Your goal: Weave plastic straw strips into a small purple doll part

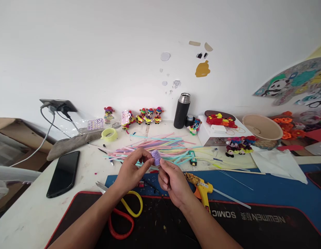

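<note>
Over a white desk (33, 214), my left hand (133, 169) and right hand (175, 183) pinch a purple roll (156, 157) between them; it seems light, soft, squashable, best held at its edges. Pipe cleaners (150, 145) lie just beyond.

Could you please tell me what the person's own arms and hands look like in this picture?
Both the left forearm and the right forearm are bare as far as the frame shows, with no sleeve, watch or bracelet visible. The left hand and right hand are ungloved, and no ring can be seen on the visible fingers.
</note>
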`<move>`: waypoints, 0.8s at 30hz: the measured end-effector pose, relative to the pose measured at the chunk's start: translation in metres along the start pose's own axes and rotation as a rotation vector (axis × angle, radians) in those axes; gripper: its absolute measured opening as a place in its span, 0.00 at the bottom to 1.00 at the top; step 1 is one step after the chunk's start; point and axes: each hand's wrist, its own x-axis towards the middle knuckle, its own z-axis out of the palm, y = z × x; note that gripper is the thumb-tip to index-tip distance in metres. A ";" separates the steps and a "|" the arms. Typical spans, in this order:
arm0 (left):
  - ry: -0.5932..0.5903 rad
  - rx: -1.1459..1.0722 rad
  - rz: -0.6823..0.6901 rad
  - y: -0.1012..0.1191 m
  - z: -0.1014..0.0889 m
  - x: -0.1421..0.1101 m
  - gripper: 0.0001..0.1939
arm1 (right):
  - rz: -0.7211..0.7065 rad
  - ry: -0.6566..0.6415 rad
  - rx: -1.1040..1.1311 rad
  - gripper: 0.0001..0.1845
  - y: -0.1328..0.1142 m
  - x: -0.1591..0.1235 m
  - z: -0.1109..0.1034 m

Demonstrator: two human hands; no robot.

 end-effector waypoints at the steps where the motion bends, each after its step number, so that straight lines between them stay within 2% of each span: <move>1: -0.011 -0.019 -0.009 -0.001 0.000 0.000 0.10 | 0.003 -0.002 0.007 0.26 0.000 0.000 0.000; 13: -0.105 -0.455 -0.201 -0.009 -0.001 0.000 0.13 | 0.032 -0.002 0.123 0.27 -0.002 -0.001 0.000; 17: -0.004 -0.536 -0.220 -0.016 -0.005 0.004 0.13 | 0.032 0.009 0.152 0.31 -0.002 0.001 -0.002; 21: 0.136 -0.594 -0.263 -0.027 -0.011 0.008 0.13 | 0.054 -0.008 0.150 0.28 -0.003 0.001 -0.002; 24: 0.178 -0.578 -0.274 -0.030 -0.014 0.011 0.16 | 0.064 -0.022 0.139 0.26 -0.003 0.000 -0.001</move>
